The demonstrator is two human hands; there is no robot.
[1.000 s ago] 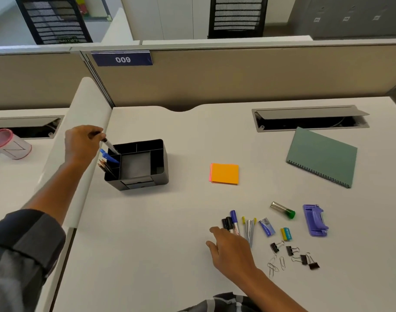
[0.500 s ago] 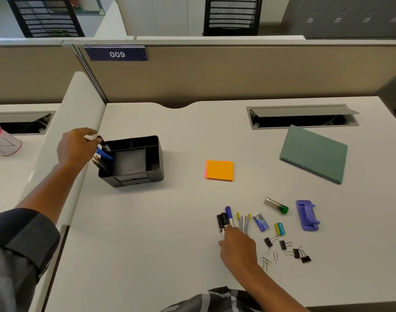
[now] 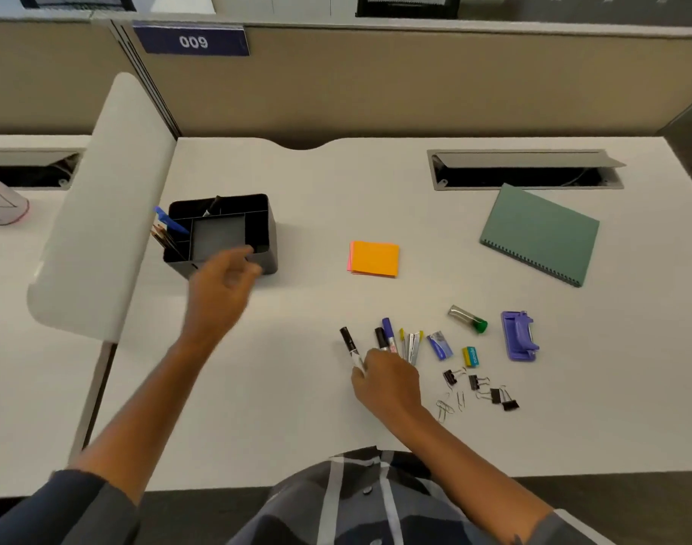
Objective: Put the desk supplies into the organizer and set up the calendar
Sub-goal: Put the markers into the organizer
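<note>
The black organizer (image 3: pixel 262 214) stands at the desk's left with pencils, a blue pen and a black marker in its compartments. My left hand (image 3: pixel 218 289) hovers empty, fingers loosely curled, just in front of it. My right hand (image 3: pixel 387 381) pinches a black marker (image 3: pixel 349 344) by its lower end, angled away from the row. Beside it lie another black marker and a blue marker (image 3: pixel 389 334), highlighters (image 3: pixel 411 344), a staples box (image 3: pixel 439 345), an eraser (image 3: pixel 471 356), binder clips (image 3: pixel 482 387), paper clips (image 3: pixel 448 405), a green-capped tube (image 3: pixel 468 318) and a purple punch (image 3: pixel 519 335).
Orange sticky notes (image 3: pixel 375 258) lie mid-desk. A green spiral-bound calendar (image 3: pixel 539 234) lies flat at the right, below an open cable hatch (image 3: pixel 525 169). A white divider panel (image 3: pixel 100 214) borders the desk's left, with a pink-lidded cup (image 3: pixel 0 200) beyond it.
My left hand let go of the marker in the organizer and swung right and toward me. My right hand took hold of a black marker and pulled it left out of the row.
</note>
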